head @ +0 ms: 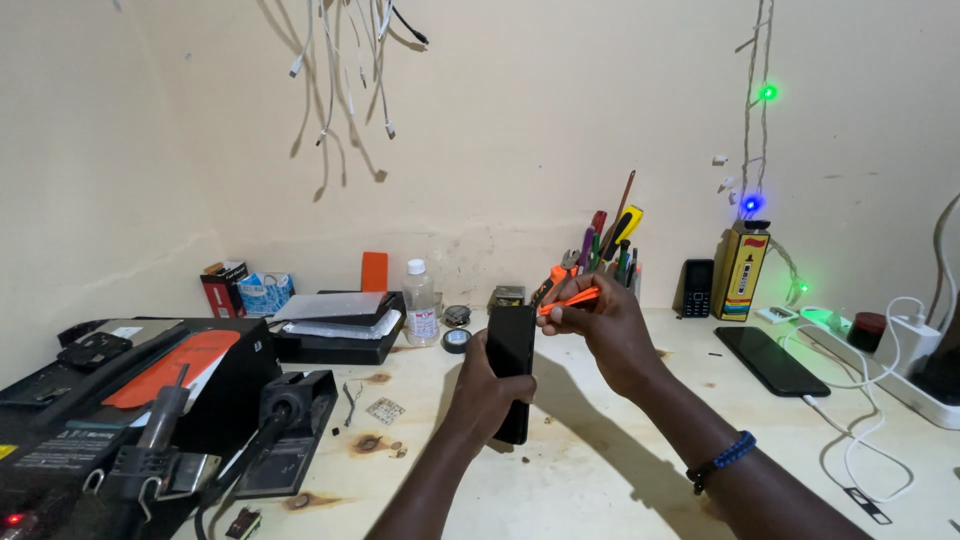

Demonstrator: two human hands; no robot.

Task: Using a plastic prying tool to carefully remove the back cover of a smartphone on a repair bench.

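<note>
Left hand wrapped around a black phone, propping it upright above the middle of the tabletop, so its top edge meets the orange tool pinched in the right hand, likely for steady prying.

The slim black slab phone has a smooth, glossy glass face. The small orange pointed tool at its top edge looks like matt plastic. Under the phone, the pale wooden surface is matt, rough-grained and scorched brown in spots. Left of the phone, the clear plastic bottle shines, and the black soldering station beyond it is matt plastic.
</note>
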